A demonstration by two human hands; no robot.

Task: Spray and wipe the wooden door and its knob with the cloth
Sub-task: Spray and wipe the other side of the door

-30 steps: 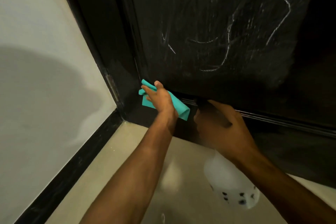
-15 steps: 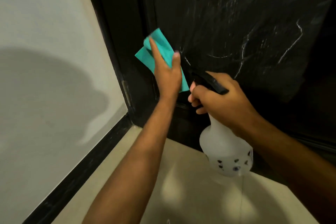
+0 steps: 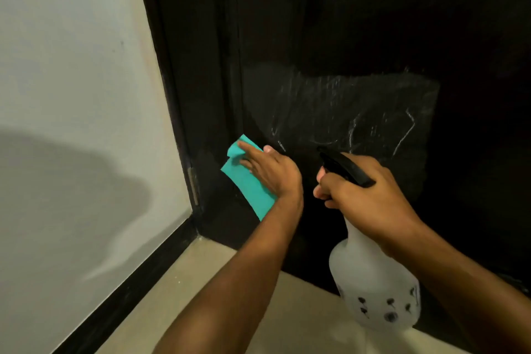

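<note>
L hand [image 3: 271, 171]: fingers straight, palm flat, pressing folded teal cloth [image 3: 247, 181] vs dark wooden door [image 3: 330, 37], low, near hinge side.
R hand [image 3: 365, 198]: fingers curled round neck of translucent white plastic spray bottle [image 3: 373, 290] w/ black trigger head [image 3: 344, 167]; nozzle aimed at door, bottle hanging upright below fist.
Door: white streaks & wet patch on panel just above both hands.
Knob: not in view.
Surroundings: pale wall [image 3: 71, 66] w/ black skirting to the L, beige floor [image 3: 230, 296] below.

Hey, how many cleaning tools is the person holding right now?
2. A teal cloth is pressed flat to the door by the left hand, low near the frame. A spray bottle hangs in the right hand, beside it.
</note>
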